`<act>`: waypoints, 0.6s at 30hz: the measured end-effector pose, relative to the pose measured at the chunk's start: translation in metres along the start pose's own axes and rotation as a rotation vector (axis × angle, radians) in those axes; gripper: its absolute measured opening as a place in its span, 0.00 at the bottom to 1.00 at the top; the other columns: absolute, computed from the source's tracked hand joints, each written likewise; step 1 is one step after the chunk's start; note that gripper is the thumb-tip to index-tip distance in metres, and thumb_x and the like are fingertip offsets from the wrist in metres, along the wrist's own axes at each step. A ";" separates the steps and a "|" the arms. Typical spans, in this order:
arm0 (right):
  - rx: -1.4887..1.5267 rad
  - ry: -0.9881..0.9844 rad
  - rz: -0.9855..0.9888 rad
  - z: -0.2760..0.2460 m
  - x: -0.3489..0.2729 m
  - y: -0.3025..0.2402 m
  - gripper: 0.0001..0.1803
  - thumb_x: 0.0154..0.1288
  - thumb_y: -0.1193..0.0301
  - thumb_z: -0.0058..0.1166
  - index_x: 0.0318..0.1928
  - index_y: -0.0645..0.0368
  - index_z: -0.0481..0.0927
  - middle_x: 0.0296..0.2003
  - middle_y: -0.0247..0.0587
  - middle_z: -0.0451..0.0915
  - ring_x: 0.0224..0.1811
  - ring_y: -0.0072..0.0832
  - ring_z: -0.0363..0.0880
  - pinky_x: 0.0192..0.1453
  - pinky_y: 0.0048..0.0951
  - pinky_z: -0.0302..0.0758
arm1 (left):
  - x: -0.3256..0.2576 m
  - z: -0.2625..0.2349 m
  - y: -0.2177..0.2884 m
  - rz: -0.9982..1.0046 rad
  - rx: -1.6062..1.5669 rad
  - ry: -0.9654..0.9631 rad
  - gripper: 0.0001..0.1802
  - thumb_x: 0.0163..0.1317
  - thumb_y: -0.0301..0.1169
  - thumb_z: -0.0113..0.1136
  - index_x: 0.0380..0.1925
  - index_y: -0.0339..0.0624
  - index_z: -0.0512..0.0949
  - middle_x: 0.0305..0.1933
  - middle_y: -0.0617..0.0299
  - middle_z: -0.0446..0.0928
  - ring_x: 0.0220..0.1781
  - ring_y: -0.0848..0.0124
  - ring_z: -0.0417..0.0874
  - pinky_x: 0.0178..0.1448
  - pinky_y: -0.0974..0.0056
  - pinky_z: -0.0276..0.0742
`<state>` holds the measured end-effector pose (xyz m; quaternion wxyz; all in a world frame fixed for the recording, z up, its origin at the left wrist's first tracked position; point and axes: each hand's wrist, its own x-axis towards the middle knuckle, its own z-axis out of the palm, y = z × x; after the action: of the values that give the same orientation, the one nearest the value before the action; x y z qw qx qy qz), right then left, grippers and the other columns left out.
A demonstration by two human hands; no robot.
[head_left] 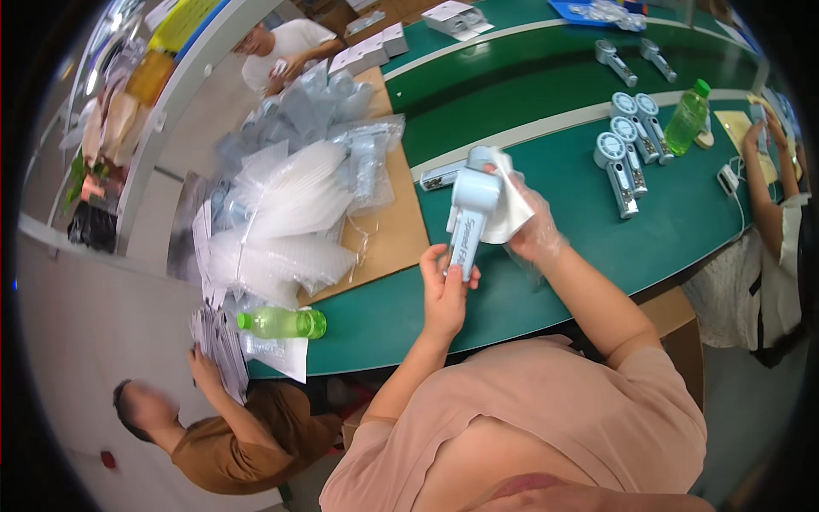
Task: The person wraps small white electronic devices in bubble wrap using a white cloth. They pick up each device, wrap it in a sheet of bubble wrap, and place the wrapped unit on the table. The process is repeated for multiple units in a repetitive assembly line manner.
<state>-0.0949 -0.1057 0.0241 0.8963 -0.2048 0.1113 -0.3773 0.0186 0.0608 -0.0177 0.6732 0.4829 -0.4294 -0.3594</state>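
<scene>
A light blue handheld fan (pixel 468 224) is held up over the green table, its round head uppermost. My left hand (pixel 445 294) grips it by the lower end of the handle. Against the fan's head, my right hand (pixel 537 230), in a clear plastic glove, holds a white cloth (pixel 514 213). Another fan (pixel 441 177) lies on the table just behind the held one, partly covered by it. Farther right, several similar blue fans (pixel 624 158) lie in a group, with two more fans (pixel 616 64) beyond them on the green strip.
On the left, white foam sleeves (pixel 286 196) and clear-bagged fans pile on a cardboard sheet (pixel 405 230). One green bottle (pixel 286 322) lies near the front edge; another green bottle (pixel 688 119) stands right. A person in brown (pixel 247 444) handles papers; others work at back and right.
</scene>
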 end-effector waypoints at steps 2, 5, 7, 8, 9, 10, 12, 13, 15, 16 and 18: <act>-0.014 -0.011 -0.111 0.008 -0.009 0.025 0.24 0.79 0.58 0.47 0.64 0.62 0.71 0.57 0.46 0.79 0.58 0.39 0.80 0.63 0.46 0.77 | 0.005 0.002 -0.009 0.031 0.065 0.063 0.20 0.76 0.26 0.46 0.63 0.39 0.56 0.55 0.50 0.73 0.41 0.72 0.77 0.41 0.69 0.75; -0.059 0.071 0.071 -0.018 -0.016 0.054 0.23 0.77 0.59 0.52 0.63 0.61 0.71 0.55 0.44 0.79 0.57 0.39 0.80 0.60 0.46 0.79 | 0.006 0.000 0.004 -0.040 0.265 -0.023 0.20 0.74 0.25 0.51 0.62 0.37 0.60 0.56 0.51 0.75 0.39 0.73 0.80 0.39 0.69 0.77; -0.066 0.114 0.186 -0.016 -0.018 0.051 0.24 0.74 0.61 0.55 0.62 0.62 0.71 0.53 0.45 0.79 0.55 0.39 0.81 0.60 0.47 0.79 | 0.003 -0.001 0.013 -0.095 0.235 -0.048 0.18 0.73 0.26 0.53 0.59 0.36 0.63 0.54 0.52 0.76 0.40 0.73 0.81 0.40 0.69 0.78; -0.097 0.133 0.051 -0.003 -0.021 0.049 0.24 0.73 0.62 0.56 0.62 0.62 0.71 0.53 0.45 0.80 0.53 0.39 0.82 0.60 0.46 0.79 | 0.001 0.000 0.016 -0.131 0.187 -0.061 0.17 0.73 0.26 0.54 0.58 0.36 0.65 0.52 0.53 0.77 0.40 0.73 0.81 0.41 0.69 0.78; -0.143 0.121 -0.006 0.010 -0.027 0.044 0.24 0.71 0.63 0.57 0.62 0.62 0.71 0.53 0.46 0.80 0.52 0.39 0.82 0.60 0.46 0.80 | -0.001 -0.001 0.016 -0.176 0.123 -0.071 0.16 0.73 0.26 0.55 0.56 0.36 0.66 0.51 0.54 0.78 0.40 0.74 0.82 0.42 0.69 0.79; -0.254 0.046 -0.032 0.017 -0.031 0.039 0.26 0.69 0.65 0.59 0.62 0.62 0.71 0.52 0.45 0.80 0.52 0.37 0.82 0.59 0.44 0.79 | -0.005 -0.002 0.015 -0.222 0.050 -0.073 0.15 0.72 0.27 0.55 0.55 0.36 0.68 0.50 0.54 0.78 0.41 0.74 0.82 0.42 0.69 0.79; -0.490 -0.026 0.077 0.029 -0.041 0.031 0.27 0.65 0.67 0.62 0.62 0.62 0.71 0.51 0.43 0.80 0.52 0.34 0.81 0.59 0.41 0.79 | -0.014 -0.001 0.014 -0.319 -0.117 -0.083 0.13 0.72 0.27 0.57 0.53 0.36 0.71 0.47 0.56 0.79 0.41 0.74 0.83 0.44 0.69 0.80; -0.621 -0.031 0.230 0.032 -0.048 0.033 0.28 0.64 0.67 0.63 0.62 0.62 0.71 0.51 0.42 0.80 0.52 0.33 0.81 0.59 0.39 0.79 | -0.021 -0.002 0.013 -0.365 -0.182 -0.078 0.12 0.71 0.28 0.58 0.51 0.35 0.73 0.46 0.57 0.80 0.41 0.74 0.83 0.44 0.69 0.80; -0.756 -0.053 0.338 0.034 -0.063 0.043 0.30 0.61 0.69 0.65 0.63 0.60 0.71 0.50 0.39 0.81 0.52 0.29 0.81 0.57 0.32 0.79 | -0.029 -0.007 0.009 -0.412 -0.177 -0.062 0.11 0.71 0.28 0.60 0.49 0.35 0.76 0.43 0.58 0.81 0.42 0.74 0.83 0.46 0.68 0.81; -0.749 -0.030 0.323 0.027 -0.067 0.048 0.30 0.61 0.70 0.65 0.63 0.60 0.71 0.50 0.39 0.81 0.52 0.29 0.81 0.57 0.31 0.80 | -0.033 -0.017 0.004 -0.392 -0.068 -0.022 0.11 0.70 0.28 0.61 0.49 0.35 0.76 0.43 0.59 0.81 0.42 0.75 0.83 0.45 0.69 0.80; -0.733 0.008 0.288 0.015 -0.068 0.054 0.30 0.60 0.72 0.66 0.63 0.59 0.72 0.50 0.38 0.81 0.52 0.29 0.81 0.56 0.31 0.80 | -0.038 -0.039 0.004 -0.358 0.157 0.058 0.12 0.69 0.28 0.63 0.48 0.34 0.76 0.41 0.61 0.80 0.40 0.78 0.81 0.43 0.72 0.79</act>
<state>-0.1028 -0.0179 0.0162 0.8070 -0.4923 0.2696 -0.1836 0.0410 0.1098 -0.0288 0.5710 0.6126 -0.3439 -0.4248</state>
